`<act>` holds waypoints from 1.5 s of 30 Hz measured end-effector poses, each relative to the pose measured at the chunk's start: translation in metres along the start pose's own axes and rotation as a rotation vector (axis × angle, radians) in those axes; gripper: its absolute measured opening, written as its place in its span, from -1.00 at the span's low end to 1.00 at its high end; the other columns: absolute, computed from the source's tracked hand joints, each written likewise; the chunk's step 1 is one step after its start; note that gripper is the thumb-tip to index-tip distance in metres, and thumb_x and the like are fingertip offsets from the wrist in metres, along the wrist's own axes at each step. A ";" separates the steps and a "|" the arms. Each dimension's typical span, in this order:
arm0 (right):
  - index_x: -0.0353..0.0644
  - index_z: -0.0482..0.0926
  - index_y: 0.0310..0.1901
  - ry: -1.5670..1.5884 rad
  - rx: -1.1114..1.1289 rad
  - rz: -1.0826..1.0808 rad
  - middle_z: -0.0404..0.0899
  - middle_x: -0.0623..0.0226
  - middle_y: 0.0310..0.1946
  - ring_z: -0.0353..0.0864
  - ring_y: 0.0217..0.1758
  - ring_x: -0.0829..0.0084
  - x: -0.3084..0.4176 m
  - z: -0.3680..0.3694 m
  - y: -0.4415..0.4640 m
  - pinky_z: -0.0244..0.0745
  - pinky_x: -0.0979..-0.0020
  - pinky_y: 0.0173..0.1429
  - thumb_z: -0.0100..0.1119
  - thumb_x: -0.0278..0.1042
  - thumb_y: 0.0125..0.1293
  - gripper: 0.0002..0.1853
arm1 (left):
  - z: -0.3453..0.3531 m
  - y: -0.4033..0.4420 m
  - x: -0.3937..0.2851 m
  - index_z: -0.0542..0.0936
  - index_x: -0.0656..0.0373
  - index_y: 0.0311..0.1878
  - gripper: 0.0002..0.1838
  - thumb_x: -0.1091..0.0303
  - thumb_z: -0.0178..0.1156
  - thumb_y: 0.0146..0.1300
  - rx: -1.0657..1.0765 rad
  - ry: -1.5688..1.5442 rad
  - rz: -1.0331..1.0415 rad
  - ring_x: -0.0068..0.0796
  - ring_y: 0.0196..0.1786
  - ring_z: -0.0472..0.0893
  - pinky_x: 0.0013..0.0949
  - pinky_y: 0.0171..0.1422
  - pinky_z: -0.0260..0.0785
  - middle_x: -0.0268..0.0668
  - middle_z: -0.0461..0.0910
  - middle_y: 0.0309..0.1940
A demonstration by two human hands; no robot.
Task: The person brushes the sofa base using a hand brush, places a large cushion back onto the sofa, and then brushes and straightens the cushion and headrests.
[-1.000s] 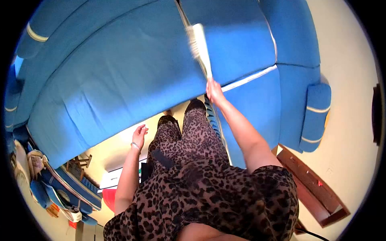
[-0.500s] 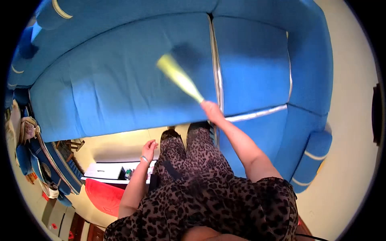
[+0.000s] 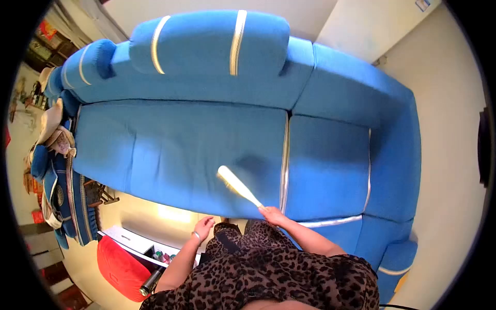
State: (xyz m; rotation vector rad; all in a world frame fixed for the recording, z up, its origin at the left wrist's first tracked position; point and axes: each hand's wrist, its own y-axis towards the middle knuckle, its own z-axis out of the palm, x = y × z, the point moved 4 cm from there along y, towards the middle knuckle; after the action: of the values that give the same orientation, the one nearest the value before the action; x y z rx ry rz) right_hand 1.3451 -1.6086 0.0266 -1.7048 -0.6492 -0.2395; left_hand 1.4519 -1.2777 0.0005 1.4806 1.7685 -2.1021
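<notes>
A pale brush [image 3: 238, 185] with bristles along one side is in my right hand [image 3: 272, 215], whose fingers wrap round the end of its handle. The brush is over the long seat of the blue sofa [image 3: 191, 150], left of the striped seam, and a shadow falls on the fabric beside it. Held low in front of the sofa's front edge, my left hand [image 3: 204, 226] has its fingers loosely apart and nothing in them. A bracelet is on that wrist.
A back cushion [image 3: 206, 44] with pale stripes lies along the sofa's top. At the lower left are a white table [image 3: 129, 238] with small items, a red seat [image 3: 121, 268] and a dark cylinder [image 3: 151, 281]. Hats and bags [image 3: 57, 132] are piled at the left.
The view has tilted up, showing the sofa's back and the wall. My right hand has swung the brush from the right seat section leftward across the seam. My left hand stays empty.
</notes>
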 end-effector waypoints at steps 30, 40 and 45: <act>-0.15 0.56 -0.26 -0.092 -0.668 -0.655 0.61 0.06 -0.28 0.59 -0.18 0.00 0.580 -0.028 0.047 0.43 0.05 -0.13 -0.17 0.25 0.29 -0.43 | -0.322 0.012 -0.025 0.49 0.28 0.10 -0.58 0.22 0.18 0.25 -0.019 0.256 0.149 -0.45 -0.18 0.57 -0.41 -0.04 0.42 -0.20 0.62 -0.21; -0.05 0.59 -0.12 -0.112 -1.184 -0.083 0.63 0.18 -0.37 0.64 -0.32 0.31 0.400 -0.313 -0.016 0.51 0.26 -0.22 -0.16 0.42 0.22 -0.34 | -0.445 -0.027 0.029 0.46 0.39 0.05 -0.61 0.24 0.06 0.33 -0.258 -0.011 -0.001 -0.44 -0.28 0.60 -0.44 -0.14 0.48 -0.12 0.61 -0.25; 0.02 0.35 -0.36 1.269 -0.009 -0.935 0.20 0.62 -0.68 0.15 -0.74 0.76 0.397 -0.234 -0.087 0.13 0.62 -0.62 -0.21 0.26 0.37 -0.55 | -0.464 -0.023 0.090 0.45 0.40 0.03 -0.62 0.23 0.04 0.34 -0.259 -0.097 -0.141 -0.35 -0.32 0.63 -0.38 -0.26 0.52 -0.08 0.61 -0.26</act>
State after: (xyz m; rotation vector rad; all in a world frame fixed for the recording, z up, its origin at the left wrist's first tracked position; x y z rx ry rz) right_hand 1.6680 -1.7072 0.3527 -0.8193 -0.3846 -1.7816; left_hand 1.6809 -0.8642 0.0020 1.2018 2.0674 -1.8744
